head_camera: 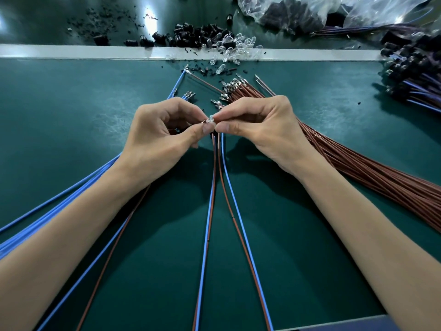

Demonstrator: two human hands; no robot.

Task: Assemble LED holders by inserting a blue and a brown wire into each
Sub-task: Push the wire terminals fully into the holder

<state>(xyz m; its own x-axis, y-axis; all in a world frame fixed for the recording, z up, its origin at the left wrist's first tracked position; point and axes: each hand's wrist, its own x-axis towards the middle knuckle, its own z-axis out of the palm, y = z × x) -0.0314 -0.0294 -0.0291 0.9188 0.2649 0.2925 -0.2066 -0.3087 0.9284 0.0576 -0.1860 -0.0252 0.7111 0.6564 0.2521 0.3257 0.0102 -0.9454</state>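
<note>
1. LED holder (211,119): a small clear part, held up off the green mat (71,130) at the middle of the view and pinched from both sides.
2. Left hand (164,137): thumb and forefinger closed on the holder's left end, right beside a bit of bare metal terminal (203,121), other fingers curled under. Right hand (260,130): thumb and forefinger clamped on the right end, tips almost meeting those of the left.
3. Just below the pinch: a blue wire (228,180) and a brown wire (222,180) hanging side by side toward the near edge, with a second such pair just to their left. Impossible to tell which ends are seated in the holder, hidden as they are behind the thumbs.
4. Further out: loose blue wires (47,211) fanned under the left forearm; a thick brown bundle (358,168) passing under the right wrist, metal ends pointing away. Beyond those, black parts (191,34) and clear bulbs (241,43) heaped along a white strip (95,52). At the far right, finished pieces (410,68); above them, a plastic bag (334,10).
5. Possible trouble from here, as a judgement only:
   - Terminal entered at a tilt and bent, from fingertips covering the opening and blocking the view of it.
   - Terminal pushed only part way, leaving a wire free to pull out later.
   - Blue and brown swapped between the two openings, easy with both colours lying so close together under the pinch.
   - Holder squirting out of the grip and vanishing among the clear bulbs, being so small and smooth.
   - Wrong wire tugged along, with several pairs crossing beneath the hands.
</note>
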